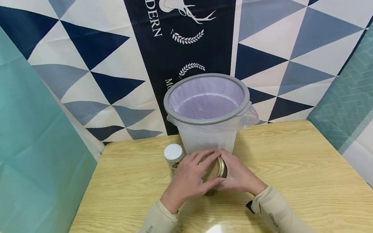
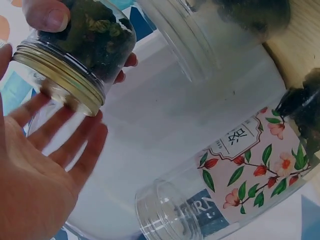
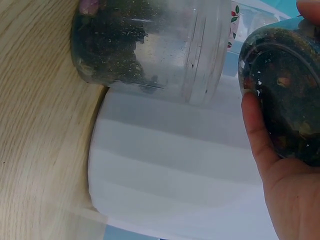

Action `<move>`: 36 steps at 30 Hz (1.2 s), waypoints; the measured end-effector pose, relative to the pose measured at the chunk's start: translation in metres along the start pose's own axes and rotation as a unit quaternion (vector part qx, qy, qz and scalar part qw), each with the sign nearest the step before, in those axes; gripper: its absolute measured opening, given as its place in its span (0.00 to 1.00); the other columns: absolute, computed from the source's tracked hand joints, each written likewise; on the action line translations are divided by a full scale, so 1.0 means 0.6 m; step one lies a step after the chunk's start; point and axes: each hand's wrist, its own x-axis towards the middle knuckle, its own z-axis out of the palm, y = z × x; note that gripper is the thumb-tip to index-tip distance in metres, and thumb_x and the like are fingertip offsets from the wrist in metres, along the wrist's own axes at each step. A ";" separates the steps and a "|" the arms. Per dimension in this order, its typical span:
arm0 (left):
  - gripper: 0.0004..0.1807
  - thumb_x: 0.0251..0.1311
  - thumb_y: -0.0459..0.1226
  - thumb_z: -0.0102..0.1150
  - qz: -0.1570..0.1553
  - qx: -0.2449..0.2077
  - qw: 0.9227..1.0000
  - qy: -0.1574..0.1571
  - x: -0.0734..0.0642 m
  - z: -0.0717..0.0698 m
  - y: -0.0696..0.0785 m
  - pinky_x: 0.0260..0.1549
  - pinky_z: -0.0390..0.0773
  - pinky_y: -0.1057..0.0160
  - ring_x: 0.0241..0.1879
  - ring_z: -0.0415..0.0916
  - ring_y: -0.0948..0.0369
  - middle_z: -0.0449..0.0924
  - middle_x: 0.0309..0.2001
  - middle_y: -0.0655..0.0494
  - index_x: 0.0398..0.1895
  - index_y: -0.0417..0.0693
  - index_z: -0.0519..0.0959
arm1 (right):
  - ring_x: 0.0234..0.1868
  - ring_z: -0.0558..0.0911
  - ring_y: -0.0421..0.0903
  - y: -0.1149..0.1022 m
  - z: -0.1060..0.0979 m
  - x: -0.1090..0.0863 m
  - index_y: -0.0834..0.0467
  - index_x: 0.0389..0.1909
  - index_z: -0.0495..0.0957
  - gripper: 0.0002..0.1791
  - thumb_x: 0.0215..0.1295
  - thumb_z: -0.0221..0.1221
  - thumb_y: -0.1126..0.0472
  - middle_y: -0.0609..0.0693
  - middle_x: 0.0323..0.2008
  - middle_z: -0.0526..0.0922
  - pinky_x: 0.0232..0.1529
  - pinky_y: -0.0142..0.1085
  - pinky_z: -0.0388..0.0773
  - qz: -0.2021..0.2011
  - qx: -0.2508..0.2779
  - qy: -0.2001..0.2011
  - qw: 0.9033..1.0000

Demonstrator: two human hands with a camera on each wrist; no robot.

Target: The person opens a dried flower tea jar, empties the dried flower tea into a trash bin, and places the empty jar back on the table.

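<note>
My right hand (image 1: 239,174) grips a small glass jar (image 2: 97,37) of dark dried leaves and flower buds, tilted so that its base (image 3: 287,100) shows in the right wrist view. My left hand (image 1: 193,177) holds the jar's gold screw lid (image 2: 60,75), its fingers and thumb spread around the rim. Below the hands stands a wider clear jar (image 3: 145,45), partly filled with dark dried leaves, with no lid seen on it. To the left is a taller jar (image 2: 250,175) with a pink floral label; its top (image 1: 173,152) looks white from above.
Behind the jars, a white bin (image 1: 205,139) with a grey rim and a thin see-through liner stands near the back edge of the wooden table (image 1: 123,188). A patterned cloth (image 1: 112,63) hangs behind it.
</note>
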 end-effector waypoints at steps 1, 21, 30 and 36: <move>0.43 0.62 0.61 0.65 0.001 0.003 1.000 0.002 0.000 0.000 0.000 0.64 0.76 0.52 0.68 0.73 0.55 0.74 0.71 0.56 0.77 0.57 0.68 | 0.53 0.84 0.51 0.000 0.000 0.000 0.62 0.62 0.71 0.50 0.32 0.81 0.57 0.54 0.54 0.83 0.55 0.49 0.82 -0.002 -0.004 -0.001 1.000; 0.40 0.63 0.59 0.66 -0.003 -0.030 1.000 0.006 -0.001 0.005 -0.001 0.63 0.77 0.55 0.66 0.72 0.57 0.73 0.71 0.59 0.76 0.59 0.69 | 0.51 0.83 0.48 0.002 -0.001 0.000 0.60 0.59 0.72 0.47 0.32 0.81 0.60 0.51 0.52 0.82 0.54 0.46 0.83 0.003 0.008 -0.009 1.000; 0.36 0.61 0.63 0.63 -0.060 0.009 0.998 0.033 0.007 0.010 0.011 0.57 0.80 0.58 0.56 0.77 0.58 0.80 0.57 0.57 0.67 0.55 0.76 | 0.47 0.83 0.49 -0.001 0.000 0.002 0.62 0.60 0.72 0.48 0.33 0.82 0.59 0.52 0.50 0.81 0.50 0.46 0.83 -0.019 -0.018 -0.005 1.000; 0.41 0.62 0.64 0.61 -0.050 -0.013 0.998 0.032 0.002 0.010 0.007 0.64 0.77 0.53 0.66 0.73 0.55 0.74 0.68 0.55 0.74 0.55 0.70 | 0.51 0.83 0.51 0.001 -0.002 0.001 0.62 0.64 0.70 0.50 0.35 0.80 0.58 0.54 0.53 0.81 0.53 0.49 0.83 -0.016 -0.011 -0.010 1.000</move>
